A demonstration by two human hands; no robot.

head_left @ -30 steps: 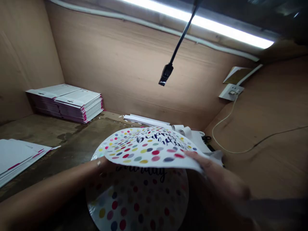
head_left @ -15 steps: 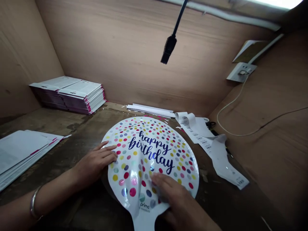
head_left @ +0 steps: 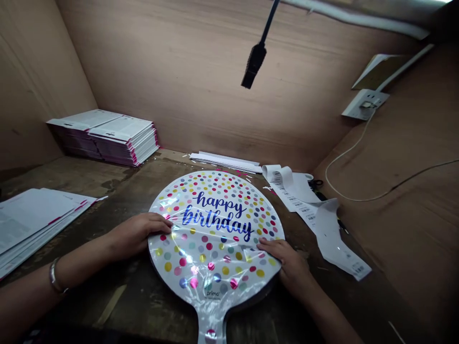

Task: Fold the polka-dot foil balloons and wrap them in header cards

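Note:
A flat, round foil balloon with coloured dots and "happy birthday" lettering lies before me on the dark table. Its narrow neck points toward me and runs out of the bottom of the view. At its left edge my left hand holds the rim, fingers bent over the top. My right hand grips the opposite rim, with fingertips on the printed side and the rest of the hand beyond the edge. A darker layer shows under the lower rim; I cannot tell how many sheets lie there.
Stacked printed cards stand at the back left, and more cards lie at the near left. White strips rest by the back wall. A barcode label strip curls at the right beside scissors. A black connector hangs overhead.
My right hand has moved from the balloon's lower middle out to its right rim. The foil looks flatter and has shifted slightly left. My left hand's fingers have curled in at the left edge.

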